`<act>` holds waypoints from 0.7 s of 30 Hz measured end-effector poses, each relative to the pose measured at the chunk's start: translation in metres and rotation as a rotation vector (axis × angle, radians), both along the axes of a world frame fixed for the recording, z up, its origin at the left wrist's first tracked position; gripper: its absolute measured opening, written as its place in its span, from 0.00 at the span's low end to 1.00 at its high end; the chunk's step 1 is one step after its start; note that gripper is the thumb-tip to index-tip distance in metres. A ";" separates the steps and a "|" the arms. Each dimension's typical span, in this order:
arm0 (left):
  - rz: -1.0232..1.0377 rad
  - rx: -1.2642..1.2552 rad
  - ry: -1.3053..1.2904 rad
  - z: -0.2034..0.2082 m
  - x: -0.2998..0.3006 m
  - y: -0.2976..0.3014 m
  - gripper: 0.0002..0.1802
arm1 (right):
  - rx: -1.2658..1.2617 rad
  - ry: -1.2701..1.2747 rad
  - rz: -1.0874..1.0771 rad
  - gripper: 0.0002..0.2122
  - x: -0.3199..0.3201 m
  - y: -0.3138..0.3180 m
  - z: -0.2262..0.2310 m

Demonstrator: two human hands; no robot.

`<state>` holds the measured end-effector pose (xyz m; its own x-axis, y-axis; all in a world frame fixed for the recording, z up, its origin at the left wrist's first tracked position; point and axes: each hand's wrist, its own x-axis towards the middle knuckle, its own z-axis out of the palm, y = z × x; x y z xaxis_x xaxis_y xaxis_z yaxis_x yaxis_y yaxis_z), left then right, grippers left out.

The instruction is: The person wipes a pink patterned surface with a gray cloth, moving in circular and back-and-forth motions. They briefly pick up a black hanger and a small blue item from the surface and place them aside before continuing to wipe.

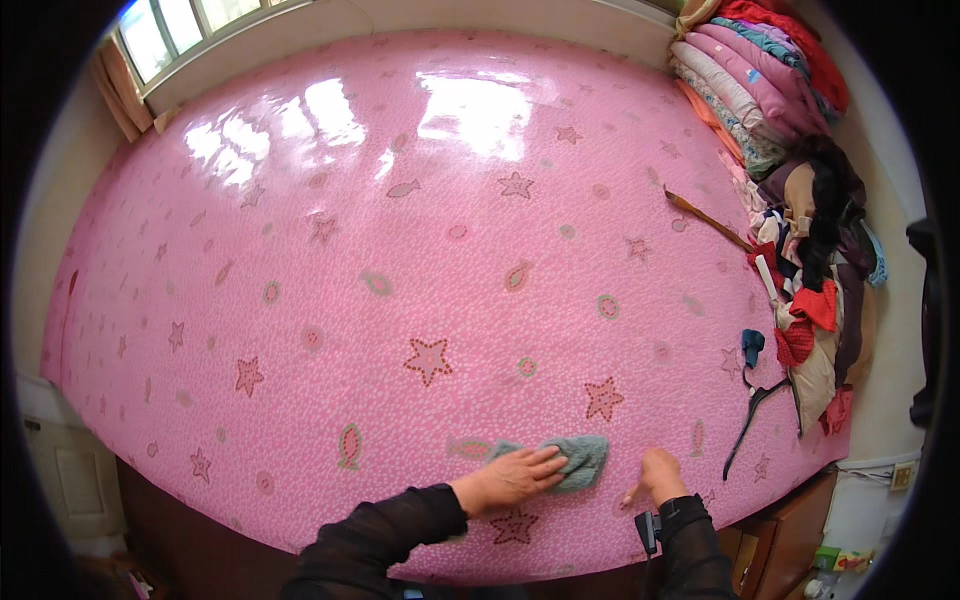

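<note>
Begin at the upper left of the frame, with the window [180, 35]. Note its white glare on the upper part of the glossy pink sheet [450, 300], likely to mask smears; best to check that patch from another angle.

Move to lower centre for the left hand [510, 480], laid palm down over the near end of the grey-green cloth [582, 465]. Fingers close together, stretched over the fabric and pressing rather than clamping. Apparently a wiping step. To do it well, spread the pressure through the whole palm, flatten the crumpled far end, and work in long overlapping strokes, lightly enough to avoid dragging up creases.

Just right of the cloth, see the right hand [660, 475], apart from it. Thumb pointing downward; other fingers bent and mostly hidden, with no telling whether spread or together. Probably useful for bracing the sheet against the pull.

At right, lift away the brown stick [690, 205] and black hanger [757, 397] before wiping there. Steer clear of the heaped clothes [825, 220] and, at upper right, the folded quilts [750, 80].
</note>
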<state>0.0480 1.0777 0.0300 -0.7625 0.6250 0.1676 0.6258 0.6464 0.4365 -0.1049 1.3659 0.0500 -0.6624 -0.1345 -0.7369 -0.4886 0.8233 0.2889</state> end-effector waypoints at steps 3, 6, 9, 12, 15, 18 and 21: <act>0.110 0.073 0.015 -0.002 -0.002 -0.066 0.25 | 0.011 -0.009 -0.030 0.20 -0.001 -0.001 -0.001; 0.455 -0.119 0.141 -0.018 -0.001 -0.168 0.21 | -0.026 0.027 -0.026 0.23 0.000 0.003 -0.007; 1.009 -0.350 0.117 -0.035 0.020 -0.280 0.27 | -0.052 0.009 0.009 0.23 0.001 0.010 -0.009; 1.636 -0.374 -0.240 -0.043 0.037 -0.366 0.29 | -0.068 0.022 0.014 0.23 0.001 0.010 -0.009; 1.728 -0.230 -0.311 -0.053 0.011 -0.396 0.31 | -0.064 0.032 -0.025 0.24 0.002 0.004 -0.006; 1.529 -0.313 -0.174 -0.061 -0.054 -0.384 0.28 | -0.029 -0.011 -0.067 0.24 -0.001 -0.001 0.001; 1.157 -0.327 0.085 -0.078 -0.142 -0.314 0.26 | -0.031 -0.049 -0.077 0.24 -0.003 -0.004 0.006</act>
